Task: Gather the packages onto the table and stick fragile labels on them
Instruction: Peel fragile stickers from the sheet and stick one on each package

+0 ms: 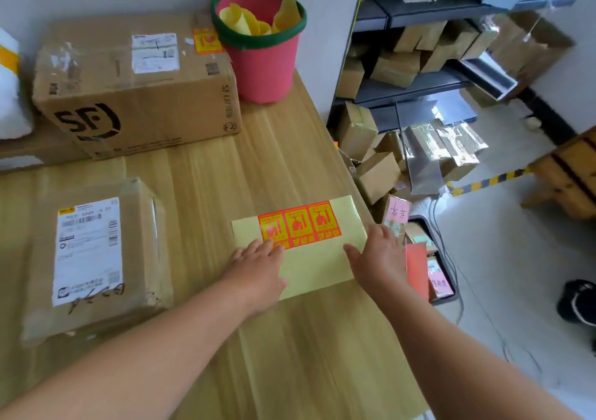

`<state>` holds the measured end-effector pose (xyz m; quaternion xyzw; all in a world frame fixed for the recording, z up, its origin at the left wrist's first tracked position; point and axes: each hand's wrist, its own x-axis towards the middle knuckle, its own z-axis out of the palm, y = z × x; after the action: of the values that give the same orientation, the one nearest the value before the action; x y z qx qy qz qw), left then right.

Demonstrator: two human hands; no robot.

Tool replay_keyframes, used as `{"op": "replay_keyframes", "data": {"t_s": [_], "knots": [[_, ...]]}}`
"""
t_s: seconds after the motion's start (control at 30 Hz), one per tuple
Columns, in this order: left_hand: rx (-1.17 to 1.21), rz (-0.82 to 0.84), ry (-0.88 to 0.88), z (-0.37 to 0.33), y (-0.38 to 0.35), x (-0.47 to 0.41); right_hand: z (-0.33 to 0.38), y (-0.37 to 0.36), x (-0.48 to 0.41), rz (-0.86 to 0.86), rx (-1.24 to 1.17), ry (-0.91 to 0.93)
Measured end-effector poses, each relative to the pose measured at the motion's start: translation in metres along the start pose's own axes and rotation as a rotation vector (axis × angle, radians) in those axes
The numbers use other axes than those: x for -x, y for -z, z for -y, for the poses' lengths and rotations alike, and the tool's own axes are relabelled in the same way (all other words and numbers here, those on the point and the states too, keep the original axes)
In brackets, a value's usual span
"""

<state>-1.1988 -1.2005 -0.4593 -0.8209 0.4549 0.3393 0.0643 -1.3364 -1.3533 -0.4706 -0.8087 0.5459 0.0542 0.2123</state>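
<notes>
A yellow backing sheet (317,268) with three orange fragile labels (300,224) lies on the wooden table (290,355) near its right edge. My left hand (258,268) rests flat on the sheet, fingertips touching the leftmost label's lower edge. At the sheet's right edge lies my right hand (380,258), fingers spread. A small taped cardboard package (93,258) with a white shipping label sits at the left. A large cardboard box (135,87) stands at the back, an orange fragile label (206,41) stuck on its top.
A pink bucket (264,64) with a green rim holds used yellow backing sheets at the back. A white parcel (9,87) lies at the far left. Right of the table, shelves (419,81) and the floor hold several cardboard boxes, plus a black tray (432,258).
</notes>
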Motion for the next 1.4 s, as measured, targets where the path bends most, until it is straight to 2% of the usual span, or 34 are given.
{"op": "replay_keyframes", "data": {"t_s": [0.13, 0.27, 0.4, 0.53, 0.67, 0.73, 0.8, 0.9, 0.97, 1.03, 1.27, 1.3, 1.4], "knots": [[-0.035, 0.056, -0.056, -0.023, -0.004, -0.017, -0.025, -0.004, -0.016, 0.029, -0.042, -0.092], [-0.034, 0.059, -0.126, -0.042, -0.005, -0.030, -0.045, -0.005, -0.024, 0.096, -0.258, -0.230], [-0.008, 0.053, -0.144, -0.050, 0.000, -0.035, -0.052, 0.002, -0.022, -0.027, -0.417, -0.248], [0.083, -0.082, -0.121, -0.052, 0.017, -0.033, -0.041, 0.019, -0.021, -0.068, -0.543, -0.158], [0.268, -0.315, -0.065, -0.046, 0.052, -0.025, -0.019, 0.047, -0.013, 0.059, -0.685, -0.010], [0.344, -0.379, -0.038, -0.040, 0.072, -0.017, -0.008, 0.061, -0.008, 0.133, -0.752, 0.062], [0.400, -0.387, 0.002, -0.031, 0.089, -0.008, 0.004, 0.074, -0.003, 0.209, -0.819, 0.118], [0.590, -0.317, 0.094, -0.012, 0.110, 0.008, 0.023, 0.093, 0.003, 0.311, -0.898, 0.176], [0.715, -0.265, 0.120, -0.001, 0.118, 0.023, 0.034, 0.104, 0.005, 0.359, -0.911, 0.206], [0.741, -0.235, 0.123, 0.011, 0.124, 0.041, 0.044, 0.111, 0.006, 0.364, -0.920, 0.219], [0.727, -0.331, 0.166, 0.045, 0.138, 0.092, 0.075, 0.124, 0.015, 0.317, -0.929, 0.177], [0.751, -0.337, 0.165, 0.048, 0.139, 0.098, 0.081, 0.122, 0.017, 0.267, -0.880, 0.172], [0.873, -0.361, 0.161, 0.052, 0.140, 0.111, 0.102, 0.115, 0.031, -0.040, -0.481, 0.234]]}}
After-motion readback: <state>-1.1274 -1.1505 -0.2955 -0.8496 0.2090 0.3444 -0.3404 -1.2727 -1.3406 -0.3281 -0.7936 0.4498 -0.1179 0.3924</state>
